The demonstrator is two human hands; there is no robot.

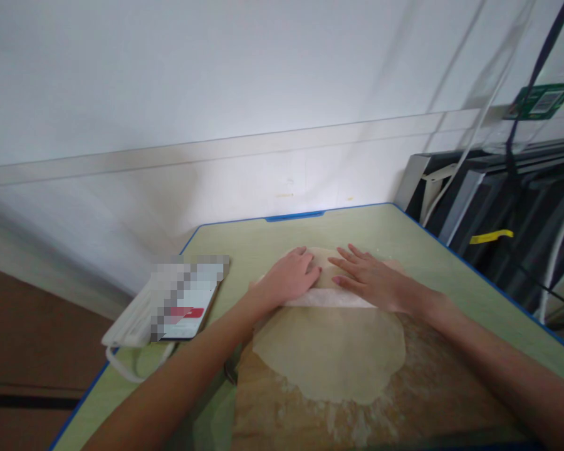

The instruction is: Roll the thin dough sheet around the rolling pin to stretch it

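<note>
A thin, pale sheet of rolled dough [333, 351] with an uneven edge lies on a flour-dusted wooden board [263, 401]. Across the dough runs a whiter, floury strip [331, 298]; whether it is a fold or something rolled up inside, I cannot tell. On the far part of the dough, my left hand [291, 274] rests palm down, its fingers apart and slightly bent. My right hand [369, 275] lies opposite it with fingers spread and pointing inward. Both hands touch the dough near the strip, and neither grasps anything I can see.
A green table [244, 241] with a blue rim carries the board. To the left are a phone [188, 313] with a lit screen and a white device [129, 313] with a looped strap. A white wall stands behind; dark panels [489, 194] and cables are at the right.
</note>
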